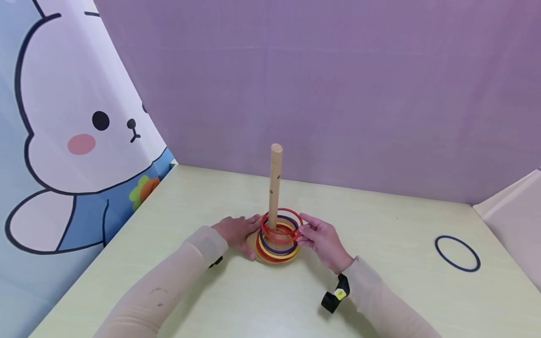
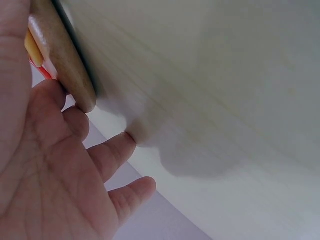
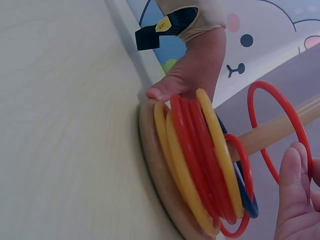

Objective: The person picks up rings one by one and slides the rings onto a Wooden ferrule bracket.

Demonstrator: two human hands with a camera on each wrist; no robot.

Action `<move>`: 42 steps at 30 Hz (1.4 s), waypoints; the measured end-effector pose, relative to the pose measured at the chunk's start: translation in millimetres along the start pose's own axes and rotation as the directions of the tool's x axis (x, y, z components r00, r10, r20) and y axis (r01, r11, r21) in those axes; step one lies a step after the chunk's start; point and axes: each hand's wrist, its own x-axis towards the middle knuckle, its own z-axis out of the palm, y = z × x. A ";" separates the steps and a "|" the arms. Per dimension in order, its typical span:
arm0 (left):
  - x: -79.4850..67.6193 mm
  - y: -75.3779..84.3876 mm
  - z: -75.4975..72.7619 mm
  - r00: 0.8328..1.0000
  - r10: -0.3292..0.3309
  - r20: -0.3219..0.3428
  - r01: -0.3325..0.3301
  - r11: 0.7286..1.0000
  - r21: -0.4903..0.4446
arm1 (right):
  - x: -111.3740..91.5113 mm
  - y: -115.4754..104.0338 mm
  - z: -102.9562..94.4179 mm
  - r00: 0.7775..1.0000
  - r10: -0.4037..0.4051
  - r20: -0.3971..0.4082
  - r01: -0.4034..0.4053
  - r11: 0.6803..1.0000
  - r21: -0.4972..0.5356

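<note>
A wooden post (image 1: 274, 188) rises from a round wooden base (image 2: 65, 60), and several yellow, red and dark blue rings are stacked around it. My left hand (image 1: 237, 232) grips the base's left edge, its thumb at the near side and fingertips curled at the rim. On the other side, my right hand (image 1: 323, 241) pinches a red ring (image 3: 251, 107) between thumb and fingers. That ring encircles the post above the stack, as the right wrist view shows. Lower down, another red ring (image 3: 248, 172) leans tilted beside the dark blue one (image 3: 250, 202).
One dark blue ring (image 1: 478, 264) lies flat on the pale table (image 1: 380, 225), far to the right. A purple cloth (image 1: 338, 94) hangs behind the table, and a cartoon-printed cloth (image 1: 55, 94) covers the left side. White cloth (image 1: 515, 216) borders the right edge.
</note>
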 end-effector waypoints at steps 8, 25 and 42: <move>-0.5 -1.2 1.2 1.000 0.018 -0.023 -0.018 1.000 0.000 | 2.3 9.4 -3.0 1.000 0.024 0.015 -0.024 0.999 -0.037; -2.0 -1.2 -0.7 0.999 0.022 -0.024 -0.023 1.000 -0.010 | 4.9 8.7 -3.8 0.998 0.059 -0.037 -0.065 0.977 -0.204; -6.6 -3.6 2.7 0.999 0.030 -0.020 -0.030 0.999 0.014 | 8.7 10.4 -0.7 0.996 0.078 -0.046 -0.089 0.937 -0.338</move>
